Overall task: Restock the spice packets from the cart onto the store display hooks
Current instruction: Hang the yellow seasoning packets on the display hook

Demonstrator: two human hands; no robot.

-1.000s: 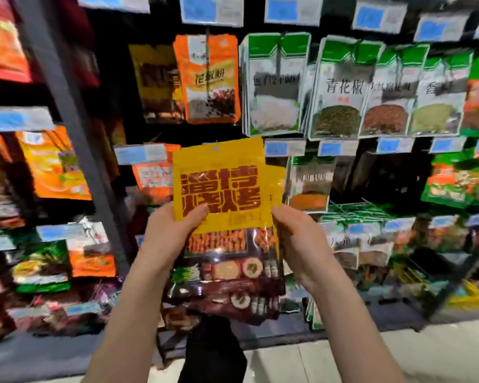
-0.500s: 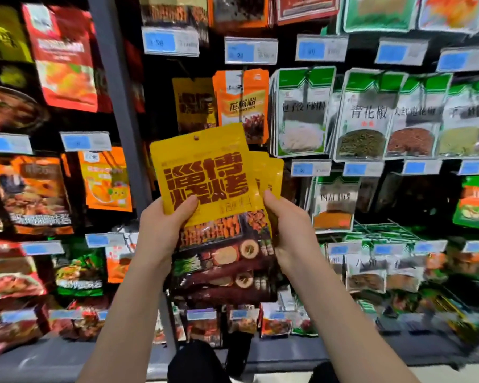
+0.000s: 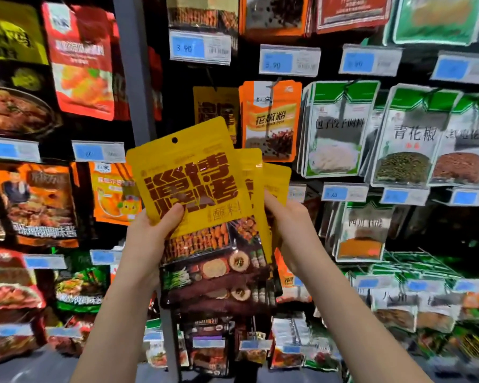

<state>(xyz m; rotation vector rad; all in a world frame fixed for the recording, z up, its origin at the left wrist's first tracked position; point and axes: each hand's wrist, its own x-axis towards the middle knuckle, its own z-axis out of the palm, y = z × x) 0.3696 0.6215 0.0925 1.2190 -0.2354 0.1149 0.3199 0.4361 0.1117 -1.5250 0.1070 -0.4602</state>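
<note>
Head view: a fanned stack of yellow spice packets [image 3: 188, 186] was held upright, just below a matching packet [image 3: 215, 111] hanging behind. The left hand [image 3: 147, 239] gripped the stack's left edge, thumb across the front. The right hand [image 3: 291, 230] curled round the rear packets. Judged light, glossy and flexible, so liable to slide apart. Best pinched near the punched hole [image 3: 174, 140].
</note>
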